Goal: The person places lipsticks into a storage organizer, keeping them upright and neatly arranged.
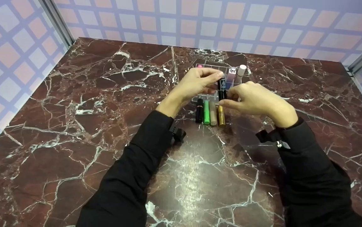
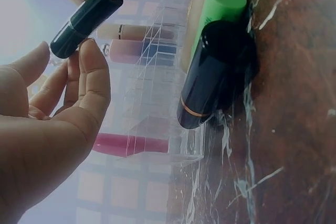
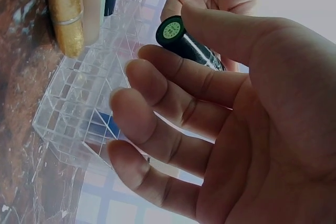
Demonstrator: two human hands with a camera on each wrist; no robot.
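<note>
Both hands hold a dark lipstick tube with a round label on one end, raised over a clear compartmented organizer. My left hand has its thumb and fingertips at the upper end in the head view. Thumb and forefinger of my right hand pinch the labelled end, while its other fingers are loosely bent. In front of the organizer a black tube with a gold ring, a green tube, a beige tube and a gold tube are side by side.
Standing in the organizer are a pink tube, a lip gloss with a clear cap and a white-capped tube. Beneath everything is a red-brown marbled table, closed off at the back by a checkered panel.
</note>
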